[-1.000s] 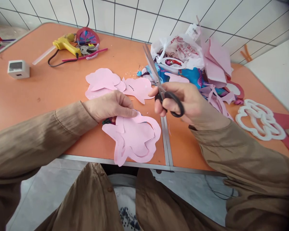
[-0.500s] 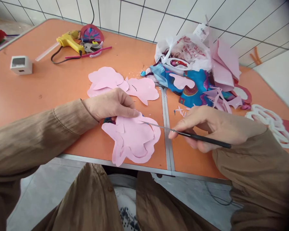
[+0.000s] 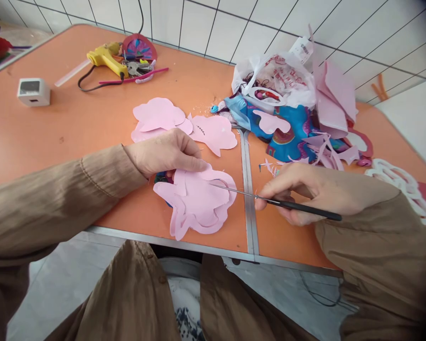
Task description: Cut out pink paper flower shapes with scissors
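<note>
near the front edge of the worktop (image 3: 92,118), the pink cutout (image 3: 200,203) is pinched by the left hand (image 3: 168,154); scissors (image 3: 298,206), clasped in the right hand (image 3: 312,189), are pointed leftward across its right side.

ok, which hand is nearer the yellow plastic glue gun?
Left. The left hand, on the layered pink cutouts, is in front and right of the glue gun; the right hand, holding black-handled metal scissors, is farther right.

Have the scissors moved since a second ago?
Yes: against the metal seam, the scissors, in the right hand, have come toward its near end; pointing away earlier, they now cross over it to the held pink pieces.
</note>
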The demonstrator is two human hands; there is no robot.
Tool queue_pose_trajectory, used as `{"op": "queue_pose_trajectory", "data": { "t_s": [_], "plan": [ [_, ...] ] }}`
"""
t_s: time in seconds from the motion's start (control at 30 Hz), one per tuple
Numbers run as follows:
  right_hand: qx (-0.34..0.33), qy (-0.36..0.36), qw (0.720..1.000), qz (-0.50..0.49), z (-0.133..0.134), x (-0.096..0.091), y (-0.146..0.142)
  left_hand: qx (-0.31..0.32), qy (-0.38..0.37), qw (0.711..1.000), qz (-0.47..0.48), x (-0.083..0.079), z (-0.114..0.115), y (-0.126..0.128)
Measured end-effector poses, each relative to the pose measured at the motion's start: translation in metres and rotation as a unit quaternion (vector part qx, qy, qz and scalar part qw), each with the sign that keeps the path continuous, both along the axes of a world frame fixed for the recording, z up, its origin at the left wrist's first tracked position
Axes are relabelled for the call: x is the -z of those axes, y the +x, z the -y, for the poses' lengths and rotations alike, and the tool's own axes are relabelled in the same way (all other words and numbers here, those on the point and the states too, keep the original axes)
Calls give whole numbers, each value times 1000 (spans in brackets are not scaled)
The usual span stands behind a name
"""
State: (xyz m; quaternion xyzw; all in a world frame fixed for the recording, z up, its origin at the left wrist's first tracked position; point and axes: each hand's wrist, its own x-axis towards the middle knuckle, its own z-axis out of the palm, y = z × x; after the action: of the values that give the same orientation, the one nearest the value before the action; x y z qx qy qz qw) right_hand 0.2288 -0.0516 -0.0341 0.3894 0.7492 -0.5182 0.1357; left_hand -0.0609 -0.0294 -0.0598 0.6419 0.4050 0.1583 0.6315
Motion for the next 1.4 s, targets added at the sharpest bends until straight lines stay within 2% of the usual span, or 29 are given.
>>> {"op": "queue_pose_trajectory", "data": {
  "t_s": [0.27,0.6,0.73,1.0,1.13,1.4],
  "plan": [
    [24,-4,1000,7,1,-3,-4,-8,14,1000,-20,-1,1,0],
    [0,-12,1000,-26,2,4,-8,-24,4,999,-32,0,2,3],
    [26,-25,999,-12,5,3,-13,-30,-10,999,-20,2,1,3],
    [132,-86,987,-28,10,3,-23,-69,-69,995,16,2,1,3],
    [145,-112,982,-44,9,5,-24,-74,-95,992,30,3,0,2],
    [145,-103,983,-40,9,10,-22,-74,-114,990,35,2,0,3]
  ]
}}
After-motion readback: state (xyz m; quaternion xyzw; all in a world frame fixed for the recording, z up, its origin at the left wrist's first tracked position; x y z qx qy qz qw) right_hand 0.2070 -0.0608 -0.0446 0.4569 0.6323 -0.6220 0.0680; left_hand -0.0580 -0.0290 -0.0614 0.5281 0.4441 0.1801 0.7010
